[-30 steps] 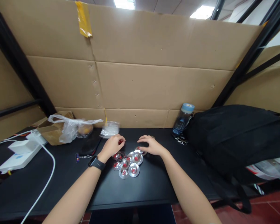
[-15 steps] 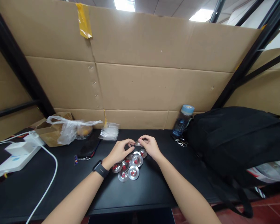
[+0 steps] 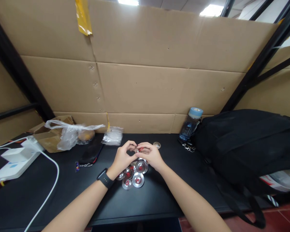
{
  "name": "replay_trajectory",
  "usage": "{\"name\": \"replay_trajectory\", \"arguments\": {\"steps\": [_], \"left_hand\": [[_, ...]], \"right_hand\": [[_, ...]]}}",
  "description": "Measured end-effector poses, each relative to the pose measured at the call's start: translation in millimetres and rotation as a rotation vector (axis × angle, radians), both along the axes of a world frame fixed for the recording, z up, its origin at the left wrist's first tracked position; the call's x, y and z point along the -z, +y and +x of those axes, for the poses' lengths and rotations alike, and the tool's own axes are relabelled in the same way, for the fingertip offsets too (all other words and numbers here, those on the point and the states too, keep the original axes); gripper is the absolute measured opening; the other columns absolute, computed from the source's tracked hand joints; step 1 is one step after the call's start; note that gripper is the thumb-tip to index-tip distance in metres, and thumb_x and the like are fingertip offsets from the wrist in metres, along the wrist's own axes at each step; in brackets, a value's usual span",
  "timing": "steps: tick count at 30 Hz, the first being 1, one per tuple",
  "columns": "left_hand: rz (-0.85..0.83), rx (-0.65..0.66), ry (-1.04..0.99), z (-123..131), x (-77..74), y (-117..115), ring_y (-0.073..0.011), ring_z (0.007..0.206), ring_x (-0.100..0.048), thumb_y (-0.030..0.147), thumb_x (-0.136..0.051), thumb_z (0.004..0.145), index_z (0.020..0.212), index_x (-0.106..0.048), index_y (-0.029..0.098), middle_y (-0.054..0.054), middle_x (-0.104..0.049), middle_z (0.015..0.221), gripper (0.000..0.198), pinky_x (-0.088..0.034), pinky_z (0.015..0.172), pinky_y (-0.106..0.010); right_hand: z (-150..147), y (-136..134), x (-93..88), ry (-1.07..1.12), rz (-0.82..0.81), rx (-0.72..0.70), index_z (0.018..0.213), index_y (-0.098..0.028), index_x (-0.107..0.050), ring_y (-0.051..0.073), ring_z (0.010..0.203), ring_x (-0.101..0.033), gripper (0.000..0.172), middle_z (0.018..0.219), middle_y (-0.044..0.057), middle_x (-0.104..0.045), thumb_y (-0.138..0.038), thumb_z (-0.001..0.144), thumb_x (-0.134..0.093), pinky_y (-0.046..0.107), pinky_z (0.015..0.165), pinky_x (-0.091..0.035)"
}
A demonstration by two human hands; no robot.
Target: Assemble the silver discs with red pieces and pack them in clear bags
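Observation:
Both my hands meet above a pile of round, shiny metal discs [image 3: 138, 179] with red centres. Between their fingertips is a small metal disc [image 3: 137, 150] showing some red; the fingers cover most of it. My left hand [image 3: 122, 158], with a dark watch [image 3: 105, 178] on its wrist, curls its thumb and fingers to the disc's left side. From the right, my right hand [image 3: 151, 157] pinches it, covering part of the pile. A single metal disc [image 3: 157, 145] lies on the black table just beyond my right hand.
At the back left are a clear packet [image 3: 112, 136], a dark pouch [image 3: 90, 153], a plastic bag [image 3: 70, 137] and a power strip [image 3: 19, 162] with a white cable. A blue-lidded bottle [image 3: 190, 124] and black backpack [image 3: 246, 145] stand right. Cardboard [image 3: 140, 90] walls the back.
The disc held in my right hand is now on the table, farther right. My right hand has come back left, and both hands are closed around another disc.

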State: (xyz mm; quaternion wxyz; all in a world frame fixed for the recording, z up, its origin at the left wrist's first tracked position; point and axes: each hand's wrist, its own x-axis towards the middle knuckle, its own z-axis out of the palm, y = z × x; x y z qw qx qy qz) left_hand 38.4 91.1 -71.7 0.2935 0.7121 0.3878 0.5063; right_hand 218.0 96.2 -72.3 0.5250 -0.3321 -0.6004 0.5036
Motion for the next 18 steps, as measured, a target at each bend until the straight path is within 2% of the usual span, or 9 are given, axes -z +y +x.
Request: {"name": "replay_trajectory", "arguments": {"steps": [2,6,11,14,16,18], "left_hand": [[0.046,-0.014,0.05,-1.6,-4.9,-2.3,-0.0175,0.084,-0.07,0.024,-0.072,0.079,0.102,-0.056,0.021,0.0,-0.071,0.088,0.028,-0.055,0.08,-0.027],[0.133,-0.029,0.166,-2.4,-12.7,-5.2,-0.0153,0.08,-0.068,0.019,-0.067,0.079,0.094,-0.06,0.021,0.001,-0.07,0.086,0.016,-0.053,0.078,-0.025],[0.135,-0.069,0.201,-2.9,-14.8,-3.6,-0.0151,0.076,-0.069,0.013,-0.063,0.075,0.109,-0.059,0.021,0.003,-0.072,0.082,0.035,-0.052,0.077,-0.025],[0.186,-0.115,0.307,-12.5,-14.4,4.5,-0.0162,0.076,-0.069,0.014,-0.061,0.076,0.101,-0.065,0.021,0.001,-0.073,0.082,0.026,-0.052,0.077,-0.026],[0.217,-0.17,0.395,-24.2,-13.0,13.6,-0.0175,0.076,-0.069,0.016,-0.06,0.079,0.092,-0.069,0.021,-0.001,-0.073,0.083,0.016,-0.052,0.077,-0.027],[0.193,-0.2,0.464,-38.2,-9.7,23.8,-0.0187,0.076,-0.069,0.019,-0.059,0.081,0.091,-0.071,0.02,-0.002,-0.074,0.083,0.016,-0.052,0.076,-0.028]], "right_hand": [[-0.4,-1.7,-0.9,-0.036,0.022,-0.003,0.095,-0.018,-0.075,0.022,0.089,-0.072,0.037,0.112,0.009,-0.07,-0.034,0.064,-0.089,0.035,0.085,-0.06],[-3.6,-8.2,-4.2,-0.156,0.123,0.069,0.102,-0.018,-0.072,0.021,0.084,-0.072,0.029,0.093,0.006,-0.074,-0.027,0.074,-0.077,0.034,0.081,-0.06],[-0.8,-5.3,-9.1,-0.21,0.265,0.218,0.1,-0.018,-0.068,0.019,0.079,-0.071,0.025,0.091,0.005,-0.073,-0.022,0.075,-0.07,0.029,0.076,-0.059],[16.7,8.8,-10.7,-0.257,0.306,0.333,0.101,-0.018,-0.067,0.019,0.077,-0.07,0.025,0.091,0.005,-0.074,-0.025,0.077,-0.067,0.029,0.075,-0.057],[34.9,21.2,-9.2,-0.398,0.325,0.421,0.098,-0.019,-0.068,0.019,0.076,-0.07,0.023,0.088,0.004,-0.074,-0.026,0.076,-0.068,0.029,0.075,-0.056],[53.7,33.7,-4.0,-0.561,0.331,0.464,0.092,-0.021,-0.069,0.019,0.076,-0.069,0.019,0.087,0.004,-0.074,-0.025,0.073,-0.068,0.028,0.074,-0.054]]}}
